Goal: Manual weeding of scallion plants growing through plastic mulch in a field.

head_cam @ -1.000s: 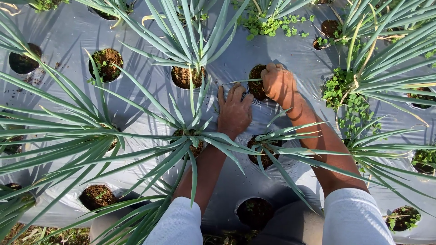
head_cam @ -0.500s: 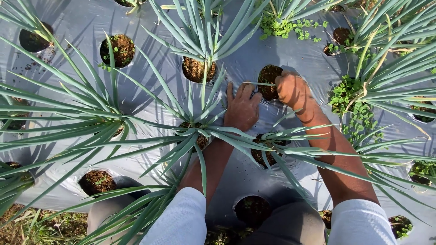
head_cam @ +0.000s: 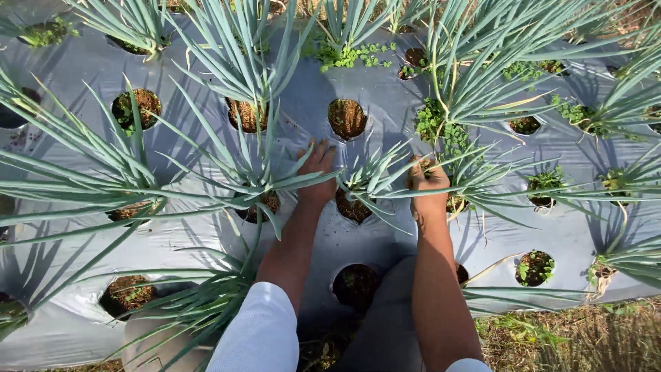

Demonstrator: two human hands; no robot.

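Mulch sheet: grey plastic sheet (head_cam: 385,131) covering the bed, punched with round planting holes showing soil.
Large plants: long blue-green leafy plants (head_cam: 248,69) rising from several holes, leaves crossing over both forearms.
Small plant: a smaller leafy plant (head_cam: 365,182) in the hole between the two hands.
Bare hole: an open soil hole (head_cam: 347,118) just beyond the left hand.
Left hand: left hand (head_cam: 318,169) lies flat on the sheet, fingers spread loosely, holding nothing.
Right hand: right hand (head_cam: 428,182) is curled closed at the plant's right side; what it grips cannot be told.
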